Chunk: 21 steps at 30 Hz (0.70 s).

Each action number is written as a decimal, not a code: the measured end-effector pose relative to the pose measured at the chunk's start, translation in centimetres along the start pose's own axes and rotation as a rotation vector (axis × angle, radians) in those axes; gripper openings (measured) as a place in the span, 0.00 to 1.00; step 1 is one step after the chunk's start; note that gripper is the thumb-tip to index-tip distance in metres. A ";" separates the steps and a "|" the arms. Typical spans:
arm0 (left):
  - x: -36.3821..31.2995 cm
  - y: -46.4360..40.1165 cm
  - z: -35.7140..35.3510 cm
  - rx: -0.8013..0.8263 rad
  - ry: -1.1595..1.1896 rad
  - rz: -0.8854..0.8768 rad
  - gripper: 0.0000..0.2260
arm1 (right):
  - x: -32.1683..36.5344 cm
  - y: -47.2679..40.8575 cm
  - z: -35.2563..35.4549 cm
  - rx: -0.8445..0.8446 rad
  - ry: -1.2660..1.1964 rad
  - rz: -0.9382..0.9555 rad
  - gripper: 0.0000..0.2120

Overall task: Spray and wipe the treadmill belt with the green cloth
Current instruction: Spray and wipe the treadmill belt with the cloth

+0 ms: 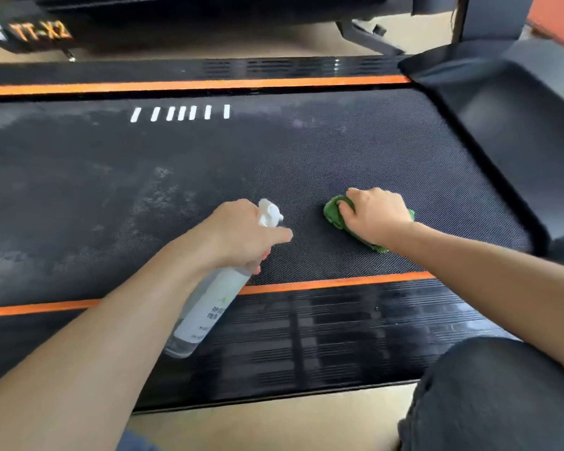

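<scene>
The black textured treadmill belt (209,164) runs across the view, with pale dusty smears on its left half. My left hand (241,236) grips a white spray bottle (205,314) by its neck, index finger stretched forward past the white nozzle (269,212), which points right along the belt. My right hand (376,216) presses a crumpled green cloth (334,214) flat onto the belt at the right, fingers curled over it. The cloth shows at both sides of the hand.
Orange stripes (323,283) edge the belt near and far. A ribbed black side rail (339,333) lies between me and the belt. The black motor cover (508,125) rises at the right. Another treadmill marked TT-X2 (39,30) stands behind. My knee (502,395) is at lower right.
</scene>
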State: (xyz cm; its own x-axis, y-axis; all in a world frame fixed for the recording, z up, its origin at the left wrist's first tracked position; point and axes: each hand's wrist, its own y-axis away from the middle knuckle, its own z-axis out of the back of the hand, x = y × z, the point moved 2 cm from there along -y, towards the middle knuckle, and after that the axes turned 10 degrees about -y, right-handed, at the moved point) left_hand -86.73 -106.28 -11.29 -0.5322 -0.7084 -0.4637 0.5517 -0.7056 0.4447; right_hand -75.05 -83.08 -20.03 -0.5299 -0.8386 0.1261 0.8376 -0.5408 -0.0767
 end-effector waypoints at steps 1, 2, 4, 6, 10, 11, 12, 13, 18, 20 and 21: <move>0.0 0.0 0.0 0.008 0.039 0.006 0.20 | -0.1 0.1 0.1 -0.010 -0.006 -0.002 0.18; 0.0 0.1 -0.1 0.038 0.077 0.004 0.20 | -0.1 0.2 0.2 -0.012 -0.011 -0.003 0.18; 0.1 0.5 -0.5 0.123 0.082 -0.007 0.20 | -0.3 0.4 0.2 -0.003 -0.024 0.003 0.18; 0.3 0.8 -1.0 0.188 -0.001 -0.012 0.18 | -0.3 0.6 0.4 0.009 -0.030 0.005 0.18; 0.2 1.0 -1.0 0.184 -0.096 -0.010 0.19 | -0.6 1.1 0.5 0.008 -0.030 -0.003 0.18; 0.1 1.2 -1.0 0.183 -0.079 -0.013 0.19 | -0.8 1.2 0.5 0.012 -0.037 -0.005 0.18; 0.1 1.4 -0.9 0.180 -0.061 -0.018 0.20 | -0.9 1.4 0.5 0.020 -0.042 -0.001 0.18; 0.1 1.6 -0.9 0.175 -0.054 -0.028 0.20 | -1.0 1.6 0.5 0.031 -0.040 0.011 0.17; 0.5 1.9 -0.2 0.087 -0.032 -0.019 0.19 | -3.7 4.6 0.9 0.072 0.060 0.111 0.17; 0.9 1.9 0.3 0.058 0.017 -0.006 0.19 | -4.3 5.6 1.3 0.079 0.060 0.127 0.18; 1.2 1.9 0.4 0.047 0.045 -0.010 0.19 | -4.0 5.8 1.4 0.090 0.048 0.144 0.18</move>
State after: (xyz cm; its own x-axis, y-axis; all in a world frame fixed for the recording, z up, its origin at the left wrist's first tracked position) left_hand -86.56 -108.48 -10.61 -0.5077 -0.7005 -0.5014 0.5152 -0.7134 0.4749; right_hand -67.83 -82.75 -19.60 -0.4075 -0.9103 0.0727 0.9127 -0.4086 -0.0010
